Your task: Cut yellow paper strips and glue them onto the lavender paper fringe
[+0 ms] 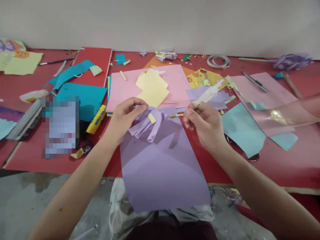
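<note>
My left hand (128,115) pinches a bunch of purple paper strips (156,125), cut like a fringe, with a small yellow paper piece (152,118) on it. To the right, the closed fingers of my right hand (203,121) hold a thin yellowish stick (176,115) with dark marks, its end pointing at the fringe but apart from it. A white pointed tube (211,92) shows just behind that hand; whether the hand touches it I cannot tell. Beneath both hands a large purple sheet (162,173) hangs over the table's front edge onto my lap.
Yellow cut paper (152,85) lies on pink sheets (122,95) ahead. A yellow glue stick (96,119) and teal paper (82,98) are left. On the right lie a cutter knife (255,81) and light blue paper (243,130); another person's arm (295,108) reaches in there.
</note>
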The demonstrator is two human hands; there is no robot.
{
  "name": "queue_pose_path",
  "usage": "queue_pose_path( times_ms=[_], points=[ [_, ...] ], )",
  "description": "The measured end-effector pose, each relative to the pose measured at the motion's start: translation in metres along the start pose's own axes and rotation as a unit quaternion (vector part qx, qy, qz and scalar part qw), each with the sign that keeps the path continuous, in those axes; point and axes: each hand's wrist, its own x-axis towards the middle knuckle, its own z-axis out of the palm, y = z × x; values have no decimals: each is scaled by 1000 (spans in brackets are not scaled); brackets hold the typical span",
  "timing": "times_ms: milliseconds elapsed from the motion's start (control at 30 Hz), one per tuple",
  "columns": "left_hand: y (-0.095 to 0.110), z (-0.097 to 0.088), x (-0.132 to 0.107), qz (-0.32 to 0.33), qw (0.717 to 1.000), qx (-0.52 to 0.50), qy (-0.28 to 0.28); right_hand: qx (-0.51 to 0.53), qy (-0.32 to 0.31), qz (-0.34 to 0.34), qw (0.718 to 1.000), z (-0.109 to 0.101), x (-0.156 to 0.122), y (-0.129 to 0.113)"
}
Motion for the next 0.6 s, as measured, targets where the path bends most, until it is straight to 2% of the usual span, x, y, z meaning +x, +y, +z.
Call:
queue_pose_path(
  times_ms=[300,600],
  points=[
    [0,5,-4,47,993,67,-90,-30,-10,13,999,4,-1,-1],
    [-2,10,-8,91,994,28,-60,-29,-28,26,999,6,-1,-3]
  ],
)
